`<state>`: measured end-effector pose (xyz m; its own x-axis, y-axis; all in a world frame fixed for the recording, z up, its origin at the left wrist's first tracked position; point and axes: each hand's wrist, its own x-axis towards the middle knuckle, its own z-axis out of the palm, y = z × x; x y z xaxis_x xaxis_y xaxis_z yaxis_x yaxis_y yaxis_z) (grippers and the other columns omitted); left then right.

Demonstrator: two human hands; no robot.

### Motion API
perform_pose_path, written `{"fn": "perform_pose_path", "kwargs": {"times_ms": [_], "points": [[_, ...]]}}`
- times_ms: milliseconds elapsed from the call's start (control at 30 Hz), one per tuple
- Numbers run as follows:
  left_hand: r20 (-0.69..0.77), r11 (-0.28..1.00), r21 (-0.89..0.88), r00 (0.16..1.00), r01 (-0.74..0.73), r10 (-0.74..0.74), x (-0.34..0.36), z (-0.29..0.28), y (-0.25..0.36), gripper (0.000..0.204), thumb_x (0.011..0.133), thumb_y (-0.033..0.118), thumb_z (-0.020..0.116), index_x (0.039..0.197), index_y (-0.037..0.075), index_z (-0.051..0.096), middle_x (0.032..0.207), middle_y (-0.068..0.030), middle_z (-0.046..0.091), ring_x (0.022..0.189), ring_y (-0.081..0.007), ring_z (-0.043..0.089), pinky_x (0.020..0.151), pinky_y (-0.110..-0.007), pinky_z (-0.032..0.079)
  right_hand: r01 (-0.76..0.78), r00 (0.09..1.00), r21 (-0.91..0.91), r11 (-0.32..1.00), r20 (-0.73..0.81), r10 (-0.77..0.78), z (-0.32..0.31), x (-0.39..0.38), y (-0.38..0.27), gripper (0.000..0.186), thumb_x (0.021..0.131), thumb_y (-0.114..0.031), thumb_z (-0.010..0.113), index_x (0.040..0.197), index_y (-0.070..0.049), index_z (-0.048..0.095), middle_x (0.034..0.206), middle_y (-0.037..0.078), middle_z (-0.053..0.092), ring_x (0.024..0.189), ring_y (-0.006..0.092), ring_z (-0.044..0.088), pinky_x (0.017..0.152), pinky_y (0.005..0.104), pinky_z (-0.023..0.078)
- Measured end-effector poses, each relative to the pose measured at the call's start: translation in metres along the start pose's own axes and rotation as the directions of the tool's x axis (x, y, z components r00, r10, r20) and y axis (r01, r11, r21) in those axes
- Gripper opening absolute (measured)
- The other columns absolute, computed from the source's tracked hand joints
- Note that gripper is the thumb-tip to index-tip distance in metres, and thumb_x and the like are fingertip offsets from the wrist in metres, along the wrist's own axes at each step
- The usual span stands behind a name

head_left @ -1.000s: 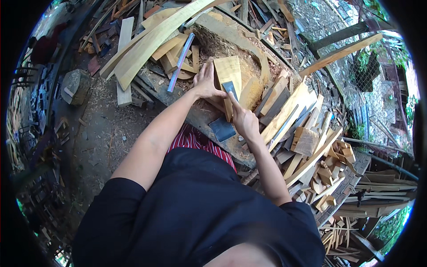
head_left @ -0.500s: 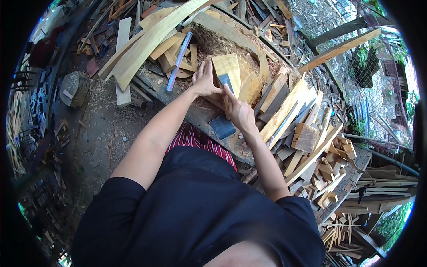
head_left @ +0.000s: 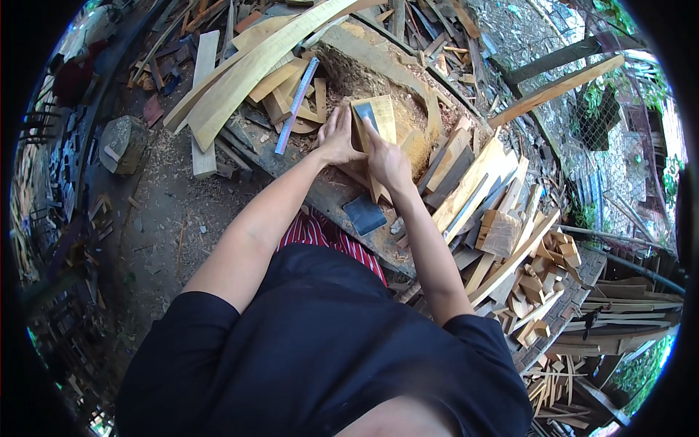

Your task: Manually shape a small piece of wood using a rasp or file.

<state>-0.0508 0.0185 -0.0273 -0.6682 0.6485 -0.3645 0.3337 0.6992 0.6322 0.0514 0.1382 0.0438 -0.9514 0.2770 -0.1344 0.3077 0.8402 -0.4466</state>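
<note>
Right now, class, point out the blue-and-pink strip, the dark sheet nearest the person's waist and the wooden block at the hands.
Blue-and-pink strip [head_left: 297,107]: head view, middle of its length.
Dark sheet [head_left: 365,213]: head view, middle of its face.
Wooden block [head_left: 385,117]: head view, bare pale face.

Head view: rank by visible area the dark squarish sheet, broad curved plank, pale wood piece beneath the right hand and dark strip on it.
Broad curved plank
Pale wood piece, partly covered
Dark squarish sheet
Dark strip, partly covered
</note>
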Motion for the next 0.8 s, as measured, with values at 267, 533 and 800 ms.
{"fn": "perform_pose_path", "kwargs": {"times_ms": [267,533,800], "points": [[-0.004,0.999,0.000,0.999,0.037,-0.037,-0.005,0.003,-0.007,0.154,0.051,0.068,0.082,0.153,0.005,-0.014,0.163,-0.0146,-0.003,0.150,-0.0288,-0.009,0.117,-0.052,0.006,-0.010,0.994,-0.047,0.999,0.107,0.015,-0.002,-0.034,-0.002,0.052,0.095,-0.021,0.043,0.147,-0.028,0.039,0.080,0.025,0.067,0.074,0.0423,0.068,0.067,0.0520,0.054],[0.000,1.000,-0.027,1.000,0.010,-0.010,0.003,0.004,-0.004,0.150,0.053,0.068,0.081,0.153,0.004,-0.012,0.163,-0.0153,0.001,0.150,-0.0285,-0.008,0.117,-0.052,0.005,-0.068,0.997,-0.010,0.998,0.043,0.068,-0.005,0.009,-0.004,0.051,0.097,-0.024,0.042,0.148,-0.029,0.037,0.086,0.030,0.066,0.080,0.0458,0.066,0.072,0.0540,0.052],[-0.039,0.999,-0.037,0.999,0.000,-0.002,-0.004,-0.001,-0.004,0.160,0.044,0.074,0.082,0.153,0.004,-0.013,0.163,-0.0156,-0.001,0.150,-0.0286,-0.008,0.116,-0.055,0.004,-0.060,0.996,-0.092,0.994,0.067,0.066,-0.013,-0.027,0.013,0.053,0.094,-0.019,0.043,0.146,-0.029,0.040,0.075,0.026,0.066,0.071,0.0429,0.068,0.063,0.0528,0.054]]}}
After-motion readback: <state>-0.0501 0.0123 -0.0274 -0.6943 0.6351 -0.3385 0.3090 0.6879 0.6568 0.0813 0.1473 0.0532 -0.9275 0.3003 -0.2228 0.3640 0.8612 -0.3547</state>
